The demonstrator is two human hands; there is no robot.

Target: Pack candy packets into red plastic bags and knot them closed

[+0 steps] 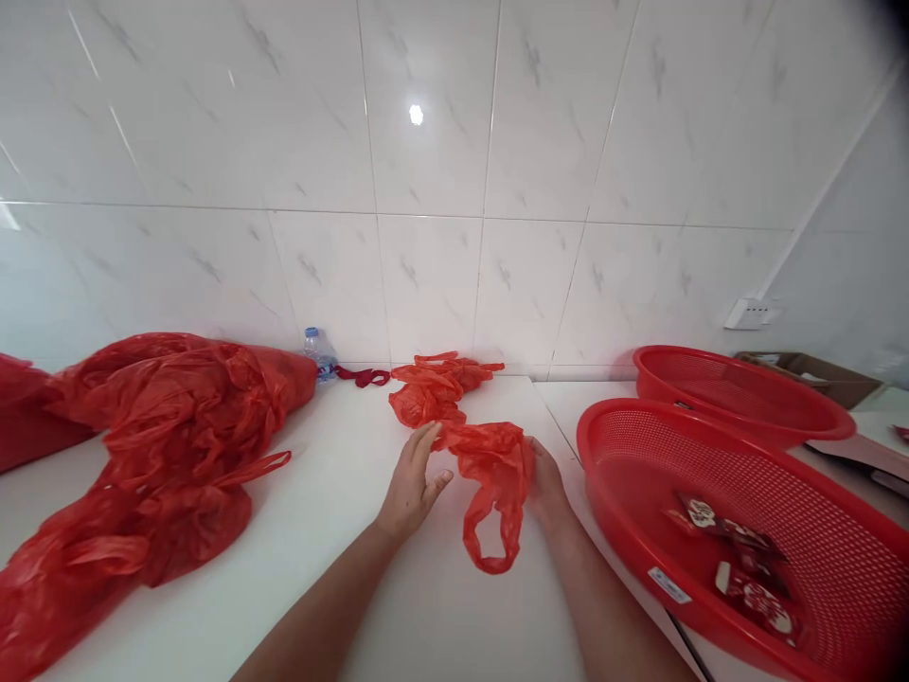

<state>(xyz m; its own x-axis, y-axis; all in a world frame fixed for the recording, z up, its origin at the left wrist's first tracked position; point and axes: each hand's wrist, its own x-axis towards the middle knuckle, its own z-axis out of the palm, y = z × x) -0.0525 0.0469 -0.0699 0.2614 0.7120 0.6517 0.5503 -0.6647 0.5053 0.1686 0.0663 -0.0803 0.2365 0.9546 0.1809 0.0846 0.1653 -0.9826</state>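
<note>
the left hand is bare, with a smooth, gently rounded back, a narrow wrist and a thumb ending in a blunt tip. the left forearm is bare too, even in outline and broadening toward the lower edge. the right hand is bare where it shows, its fingers mostly hidden. the right forearm is likewise bare, slimmer near the hand, thicker lower down.

a plastic bag is flanked by the left hand and right hand, backed by a second bag. at left, a bag heap is laid on the table; at right, packets are contained in a front basket, backed by a rear basket.
</note>
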